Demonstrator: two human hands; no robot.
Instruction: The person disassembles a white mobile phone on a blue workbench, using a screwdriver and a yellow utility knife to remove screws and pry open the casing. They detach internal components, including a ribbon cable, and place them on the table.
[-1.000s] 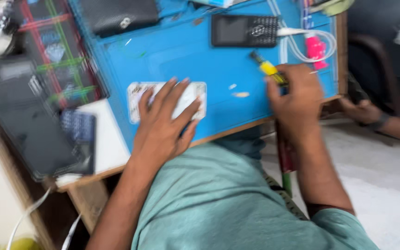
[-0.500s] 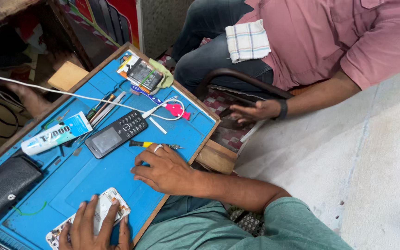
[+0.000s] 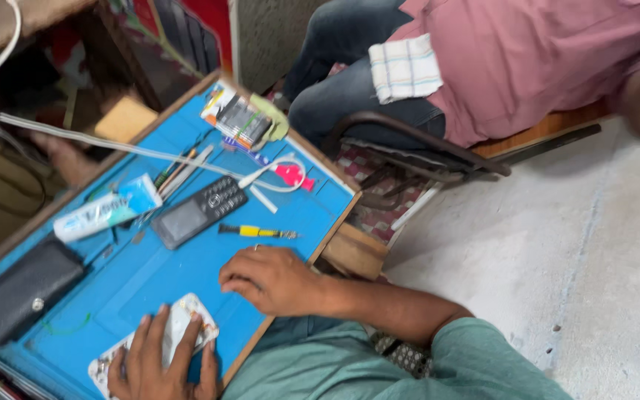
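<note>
The left hand (image 3: 158, 359) lies flat, fingers spread, pressing a white phone part (image 3: 179, 333) onto the blue work mat (image 3: 142, 274) at the mat's near edge. The right hand (image 3: 272, 280) rests on the same mat to the right of it, fingers loosely curled, gripping nothing. Just beyond the right hand lies a small yellow-handled screwdriver (image 3: 253, 232), apart from the fingers. Further up the mat sits a black keypad phone (image 3: 200, 211), lying diagonally. Left of that phone lies a white and blue tube (image 3: 109, 210). At the mat's far corner is a flat rectangular package (image 3: 237, 118) with a dark face and coloured edges, and near it a white cable with a pink plug (image 3: 290, 175). A black pouch (image 3: 20, 290) sits at the mat's left edge. A seated person in a pink shirt (image 3: 527, 59) is beyond the mat.
</note>
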